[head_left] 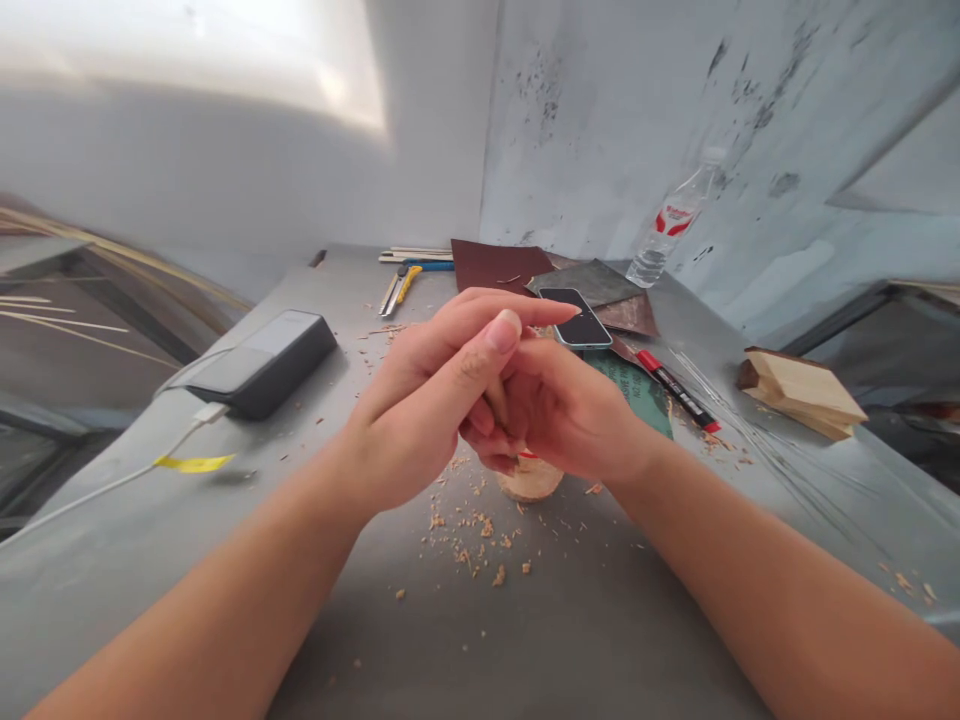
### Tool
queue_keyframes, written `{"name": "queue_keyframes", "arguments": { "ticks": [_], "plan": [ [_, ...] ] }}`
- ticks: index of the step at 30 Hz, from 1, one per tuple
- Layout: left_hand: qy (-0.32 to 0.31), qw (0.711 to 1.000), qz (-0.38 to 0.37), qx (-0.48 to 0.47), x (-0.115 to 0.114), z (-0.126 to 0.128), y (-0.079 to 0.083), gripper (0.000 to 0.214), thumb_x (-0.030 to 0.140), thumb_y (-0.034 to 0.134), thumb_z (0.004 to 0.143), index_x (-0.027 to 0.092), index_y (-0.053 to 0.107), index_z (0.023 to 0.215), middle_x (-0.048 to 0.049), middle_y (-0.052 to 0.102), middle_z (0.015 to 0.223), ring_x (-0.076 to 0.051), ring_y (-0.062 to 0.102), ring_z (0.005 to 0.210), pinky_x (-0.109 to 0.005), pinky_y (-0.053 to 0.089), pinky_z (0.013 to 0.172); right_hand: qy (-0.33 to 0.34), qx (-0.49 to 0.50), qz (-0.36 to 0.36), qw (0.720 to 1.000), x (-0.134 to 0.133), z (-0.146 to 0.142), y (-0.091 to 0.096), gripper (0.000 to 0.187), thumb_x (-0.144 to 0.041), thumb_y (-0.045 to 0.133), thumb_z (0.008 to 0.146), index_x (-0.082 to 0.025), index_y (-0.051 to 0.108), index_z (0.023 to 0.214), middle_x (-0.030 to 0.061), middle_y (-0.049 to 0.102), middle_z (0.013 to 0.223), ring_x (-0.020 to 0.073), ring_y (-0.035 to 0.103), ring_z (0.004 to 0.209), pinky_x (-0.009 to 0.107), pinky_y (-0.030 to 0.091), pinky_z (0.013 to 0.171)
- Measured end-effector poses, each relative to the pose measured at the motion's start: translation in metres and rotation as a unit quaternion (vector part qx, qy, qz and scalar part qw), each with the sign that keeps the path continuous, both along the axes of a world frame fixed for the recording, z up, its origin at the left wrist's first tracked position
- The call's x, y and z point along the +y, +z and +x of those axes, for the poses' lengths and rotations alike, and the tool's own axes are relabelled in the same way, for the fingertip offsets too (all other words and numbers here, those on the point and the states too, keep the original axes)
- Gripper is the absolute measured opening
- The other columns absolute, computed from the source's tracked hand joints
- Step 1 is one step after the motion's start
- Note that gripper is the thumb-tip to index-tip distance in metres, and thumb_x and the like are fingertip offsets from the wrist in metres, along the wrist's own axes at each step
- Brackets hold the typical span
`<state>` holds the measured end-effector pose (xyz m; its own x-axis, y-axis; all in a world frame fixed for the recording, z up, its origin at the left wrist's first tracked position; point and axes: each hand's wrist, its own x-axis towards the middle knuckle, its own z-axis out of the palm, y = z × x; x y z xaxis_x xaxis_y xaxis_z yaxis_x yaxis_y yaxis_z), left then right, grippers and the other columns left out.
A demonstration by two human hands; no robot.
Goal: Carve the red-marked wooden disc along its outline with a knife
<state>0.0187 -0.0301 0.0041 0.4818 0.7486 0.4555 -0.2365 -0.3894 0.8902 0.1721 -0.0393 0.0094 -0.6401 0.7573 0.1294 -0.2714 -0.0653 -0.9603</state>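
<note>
Over the middle of the table my left hand (427, 400) and my right hand (574, 405) are closed together, the left fingers lying across the right ones. Between the palms shows a bit of a slim wood-coloured piece (496, 402), mostly hidden by the fingers. Both hands appear to grip it; its full shape and far end cannot be seen. Just below them on the table is a round wooden disc (531, 486), partly covered by my right hand, with a red mark near its top. Wood shavings (480, 535) are scattered in front of it.
Behind the hands are a yellow utility knife (401, 288), brown sandpaper (495, 265), a phone (576, 318) and a water bottle (675, 220). To the right lie a red-and-black marker (679, 392), thin wires (757, 440) and a wood block (802, 390). A power bank (262, 362) with a cable sits left.
</note>
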Motion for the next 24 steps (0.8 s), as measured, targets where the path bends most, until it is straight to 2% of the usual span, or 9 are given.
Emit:
{"name": "queue_keyframes", "arguments": {
  "ticks": [2,6,8,9,11,13,16,20,24],
  "plan": [
    [-0.015,1.0,-0.024,-0.006,0.004,-0.002,0.003,0.043,0.055,0.048,0.107,0.027,0.075,0.124,-0.0037,0.075,0.087,-0.02,0.075,0.076,-0.028,0.062,0.059,0.014,0.01,-0.001,1.0,-0.002,-0.002,0.003,0.052,-0.053,0.042,0.104,-0.02,0.047,0.063,-0.0029,0.04,0.06,0.0105,0.039,0.051,0.025,0.037,0.047],
    [0.006,0.998,-0.059,-0.037,0.016,-0.001,-0.001,0.053,0.057,0.038,0.109,0.023,0.078,0.108,-0.0071,0.077,0.103,-0.022,0.074,0.088,-0.031,0.062,0.07,0.011,-0.008,0.02,1.0,-0.006,-0.001,0.007,0.056,-0.062,0.049,0.102,-0.021,0.041,0.065,-0.0074,0.023,0.059,0.0087,0.025,0.048,0.025,0.02,0.045],
    [-0.004,0.996,-0.084,0.004,0.022,0.003,-0.009,0.037,0.046,0.05,0.106,0.021,0.077,0.103,-0.0056,0.075,0.093,-0.02,0.072,0.086,-0.031,0.06,0.071,-0.005,-0.012,0.028,1.0,-0.007,0.001,0.01,0.059,-0.066,0.051,0.1,-0.022,0.039,0.062,-0.0075,0.021,0.058,0.0093,0.023,0.047,0.027,0.015,0.045],
    [-0.013,0.996,-0.089,0.028,0.025,0.005,-0.014,0.03,0.04,0.055,0.102,0.02,0.074,0.092,-0.0038,0.072,0.082,-0.02,0.07,0.08,-0.03,0.058,0.067,-0.02,-0.01,0.032,0.999,-0.007,0.003,0.012,0.06,-0.067,0.053,0.099,-0.023,0.038,0.061,-0.0073,0.021,0.056,0.0095,0.022,0.046,0.028,0.014,0.045],
    [-0.076,0.988,-0.089,0.098,0.027,0.009,-0.023,0.027,0.031,0.053,0.1,0.019,0.068,0.08,-0.0021,0.07,0.074,-0.019,0.068,0.072,-0.03,0.056,0.064,-0.057,-0.001,0.046,0.997,-0.006,0.006,0.016,0.062,-0.066,0.054,0.099,-0.023,0.037,0.058,-0.0066,0.023,0.052,0.0095,0.021,0.045,0.028,0.014,0.044],
    [-0.063,0.981,-0.043,0.177,0.027,0.011,-0.029,0.024,0.023,0.052,0.095,0.019,0.064,0.075,-0.0024,0.071,0.078,-0.018,0.066,0.075,-0.03,0.055,0.067,-0.088,0.009,0.067,0.994,-0.004,0.01,0.02,0.063,-0.064,0.055,0.1,-0.022,0.036,0.056,-0.0065,0.024,0.051,0.0089,0.021,0.044,0.027,0.017,0.043],
    [-0.045,0.965,-0.008,0.256,0.024,0.012,-0.033,0.021,0.024,0.053,0.095,0.019,0.065,0.078,-0.002,0.071,0.086,-0.017,0.063,0.079,-0.029,0.05,0.068,-0.102,0.024,0.084,0.991,0.0,0.012,0.021,0.065,-0.064,0.057,0.099,-0.022,0.035,0.056,-0.0071,0.025,0.051,0.0078,0.022,0.043,0.025,0.02,0.042],
    [-0.036,0.961,-0.008,0.273,0.023,0.011,-0.034,0.015,0.023,0.056,0.092,0.019,0.068,0.083,-0.0016,0.07,0.083,-0.017,0.059,0.075,-0.029,0.047,0.064,-0.095,0.035,0.079,0.992,0.002,0.011,0.017,0.064,-0.061,0.057,0.1,-0.022,0.035,0.056,-0.0068,0.026,0.05,0.0078,0.023,0.043,0.025,0.019,0.041],
    [-0.031,0.972,-0.016,0.231,0.024,0.011,-0.035,0.007,0.016,0.064,0.082,0.019,0.065,0.076,-0.0005,0.067,0.076,-0.016,0.059,0.07,-0.027,0.045,0.057,-0.089,0.048,0.08,0.992,-0.003,0.008,0.014,0.061,-0.055,0.055,0.103,-0.022,0.036,0.056,-0.0065,0.025,0.05,0.0085,0.022,0.042,0.025,0.018,0.04]
  ]
}}
